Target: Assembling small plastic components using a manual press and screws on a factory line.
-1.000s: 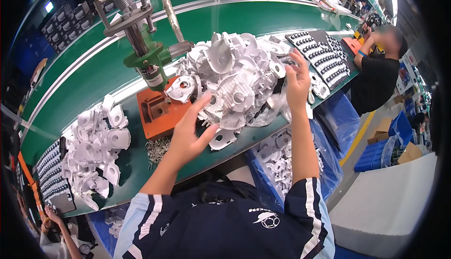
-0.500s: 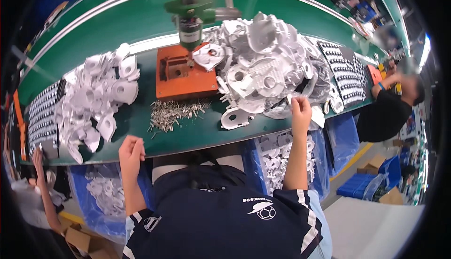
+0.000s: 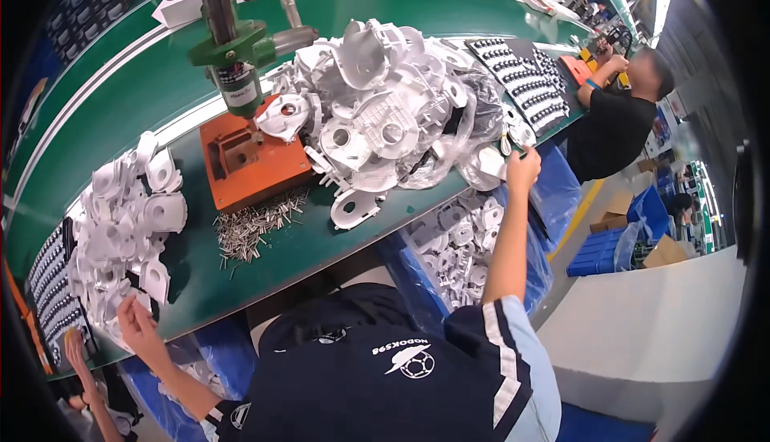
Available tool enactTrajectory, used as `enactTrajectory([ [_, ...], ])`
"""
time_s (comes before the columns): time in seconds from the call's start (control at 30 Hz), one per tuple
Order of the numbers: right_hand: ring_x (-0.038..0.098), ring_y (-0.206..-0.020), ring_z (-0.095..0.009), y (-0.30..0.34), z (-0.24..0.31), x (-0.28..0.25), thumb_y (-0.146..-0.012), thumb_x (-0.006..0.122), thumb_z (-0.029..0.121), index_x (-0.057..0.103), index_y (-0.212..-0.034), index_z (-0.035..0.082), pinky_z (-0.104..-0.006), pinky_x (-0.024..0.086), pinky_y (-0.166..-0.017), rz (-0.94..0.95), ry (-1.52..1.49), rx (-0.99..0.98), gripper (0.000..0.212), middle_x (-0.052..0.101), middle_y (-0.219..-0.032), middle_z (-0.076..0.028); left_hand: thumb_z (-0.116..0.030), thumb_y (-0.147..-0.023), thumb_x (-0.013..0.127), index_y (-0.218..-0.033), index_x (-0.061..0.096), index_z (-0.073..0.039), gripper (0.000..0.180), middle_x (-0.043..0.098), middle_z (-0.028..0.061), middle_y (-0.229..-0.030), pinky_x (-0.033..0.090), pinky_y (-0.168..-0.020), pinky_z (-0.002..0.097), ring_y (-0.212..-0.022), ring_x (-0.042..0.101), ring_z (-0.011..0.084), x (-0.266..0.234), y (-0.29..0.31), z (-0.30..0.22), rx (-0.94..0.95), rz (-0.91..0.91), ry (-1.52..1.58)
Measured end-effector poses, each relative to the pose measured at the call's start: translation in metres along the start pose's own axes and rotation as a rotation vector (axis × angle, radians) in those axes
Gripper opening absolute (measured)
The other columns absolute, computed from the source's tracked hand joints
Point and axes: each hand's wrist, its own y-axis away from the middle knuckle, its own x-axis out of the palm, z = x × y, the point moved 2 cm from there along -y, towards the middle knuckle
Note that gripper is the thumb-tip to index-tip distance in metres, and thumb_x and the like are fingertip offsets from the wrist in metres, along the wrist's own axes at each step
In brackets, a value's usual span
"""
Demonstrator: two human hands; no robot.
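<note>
My left hand [image 3: 140,328] reaches to the near end of the left heap of white plastic housings [image 3: 120,225]; its fingers are parted, beside a housing at the table's edge. On the other side, my right hand [image 3: 523,171] has its fingertips pinched together next to a white plastic part [image 3: 492,162]. What lies in that pinch, if anything, is too small to make out. Between my hands stand an orange fixture block [image 3: 249,177] under a green press [image 3: 233,65], and a large pile of white housings [image 3: 385,113]. One housing [image 3: 285,115] rests on the block's far edge.
Small metal pins [image 3: 257,225] lie scattered before the block. Trays of black-and-white parts [image 3: 521,81] flank the work. Below the table edge, a blue lined bin [image 3: 449,257] holds white parts. A co-worker in black [image 3: 618,113] is at the right; another person's hand [image 3: 78,358] shows lower left.
My view has turned, so the table appears shifted left and tilted. My left hand has gone from the front edge to the left heap; my right hand has moved outward beside the white part.
</note>
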Motion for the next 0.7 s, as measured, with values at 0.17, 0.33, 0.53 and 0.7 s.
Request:
enactTrajectory([
  [0.17,0.048,-0.114,-0.036,-0.098,-0.022,0.037,-0.077,0.051,0.025,0.054,-0.119,0.015,-0.0491,0.038,-0.092,0.133,0.112,0.06,0.044,0.052,-0.123,-0.014,-0.015,-0.094,0.048,-0.11,0.053,-0.002,0.021,0.043,-0.0025,-0.065,0.028,-0.048,0.0164,-0.053,0.035,0.0025,-0.011,0.016,0.003,0.056,-0.03,-0.03],
  [0.33,0.06,-0.097,-0.034,-0.144,-0.044,0.064,-0.072,0.061,0.027,0.064,-0.099,0.006,-0.0402,0.046,-0.084,0.274,0.309,0.081,0.035,0.063,-0.101,-0.02,-0.009,-0.093,0.047,-0.114,0.051,-0.001,0.022,0.045,-0.0005,-0.071,0.03,-0.053,0.0174,-0.058,0.036,0.0043,-0.017,0.032,-0.002,-0.004,-0.099,-0.076],
  [0.53,0.062,-0.092,-0.032,-0.14,-0.06,0.052,-0.069,0.07,0.034,0.065,-0.096,0.004,-0.0389,0.047,-0.082,0.246,0.2,-0.098,0.041,0.065,-0.094,-0.017,-0.007,-0.092,0.047,-0.118,0.048,-0.001,0.027,0.045,0.0001,-0.074,0.031,-0.056,0.0179,-0.061,0.037,0.0047,-0.011,0.024,0.005,-0.047,-0.084,-0.043],
  [0.7,0.062,-0.091,-0.033,-0.129,-0.047,0.018,-0.074,0.065,0.033,0.068,-0.092,0.003,-0.04,0.048,-0.081,0.2,0.159,-0.12,0.035,0.066,-0.091,-0.019,-0.007,-0.092,0.046,-0.118,0.048,0.001,0.027,0.046,0.0003,-0.075,0.032,-0.056,0.0179,-0.062,0.04,0.0053,-0.004,0.01,0.004,0.021,-0.049,-0.019],
])
